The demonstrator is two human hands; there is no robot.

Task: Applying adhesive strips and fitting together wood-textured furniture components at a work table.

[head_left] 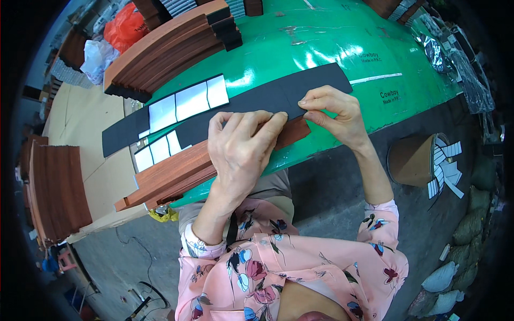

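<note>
A long black strip (316, 83) with a matte surface lies slantwise across the table, over the reddish-brown wood-look moulding (182, 165) at the near edge. My left hand (239, 147) is closed, its fingers bent over the strip's near edge and the moulding, thumb and fingertip pinched together there. To its right, my right hand (336, 114) is closed in a pinch at the strip's near edge. The fingertips hide exactly what lies between them. Behind sits another black strip (126, 132) carrying white panels (189, 104). Smaller white pieces (159, 150) show beside my left hand.
A stack of curved brown mouldings (171, 48) stands at the far left, near red (126, 27) and white plastic bags (98, 59). More mouldings (58, 192) stand at the left. A bin (409, 160) with white offcuts is on the floor at right. The table is green-covered (267, 51).
</note>
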